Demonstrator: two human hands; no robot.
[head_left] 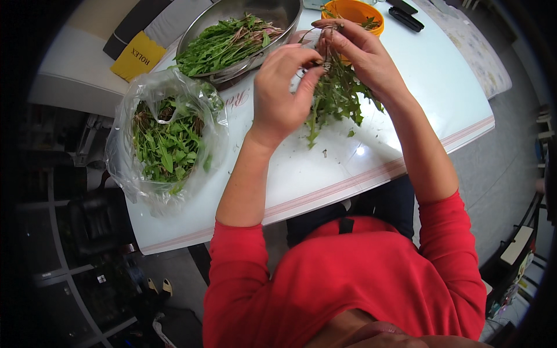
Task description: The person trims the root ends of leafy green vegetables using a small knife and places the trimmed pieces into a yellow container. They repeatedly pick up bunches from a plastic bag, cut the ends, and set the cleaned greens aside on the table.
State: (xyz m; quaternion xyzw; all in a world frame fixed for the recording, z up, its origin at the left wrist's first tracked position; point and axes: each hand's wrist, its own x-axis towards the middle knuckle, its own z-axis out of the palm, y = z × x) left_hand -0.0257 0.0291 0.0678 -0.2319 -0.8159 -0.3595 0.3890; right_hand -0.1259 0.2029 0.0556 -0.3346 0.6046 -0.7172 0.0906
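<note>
Over the far middle of the table, my right hand [371, 64] grips a bunch of leafy greens [342, 87]. Their thin brownish stem ends stick up near the fingertips, and the jagged leaves hang down toward the tabletop. Close on its left, my left hand [281, 95] is closed in a pinch at the stems. A small dark bit shows between its thumb and forefinger, too small to name. Left of my left forearm stands an open clear plastic bag [125, 142] filled with more greens. Beyond my left hand, a metal basin [232, 75] holds a pile of greens with reddish stems.
An orange bucket [362, 10] with some plant matter stands behind my right hand. Black cases [406, 18] lie at the far right of the white table [290, 191]. A yellow bag [137, 56] is beyond the plastic bag. Leaf scraps dot the tabletop. A black chair [98, 223] stands at the left.
</note>
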